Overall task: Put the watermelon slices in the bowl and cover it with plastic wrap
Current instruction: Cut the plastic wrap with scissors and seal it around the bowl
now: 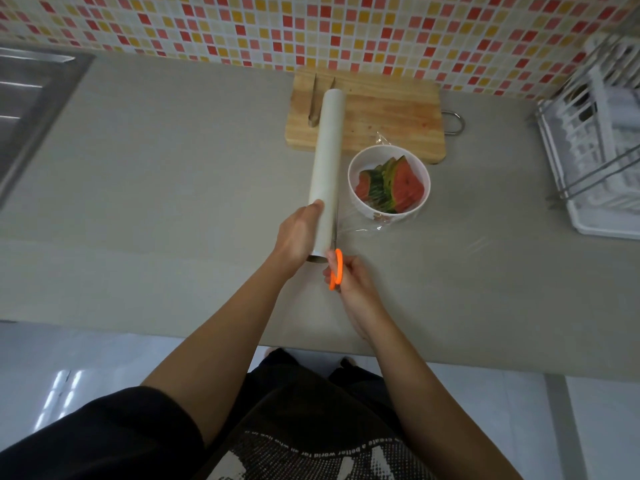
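Note:
A white bowl (pixel 358 199) on the grey counter holds several watermelon slices (pixel 394 185). Clear plastic wrap (pixel 367 230) stretches from the bowl to a long white roll (pixel 327 168). My left hand (pixel 298 237) grips the roll near its close end and holds it up at an angle. Orange-handled scissors (pixel 336 268) are in my right hand (pixel 353 282), their blades running along the roll's right side at the film.
A wooden cutting board (pixel 388 112) lies behind the bowl with tongs (pixel 314 105) on it. A white dish rack (pixel 602 140) stands at the right, a steel sink (pixel 31 98) at the far left. The counter's front edge (pixel 173 330) is near my body.

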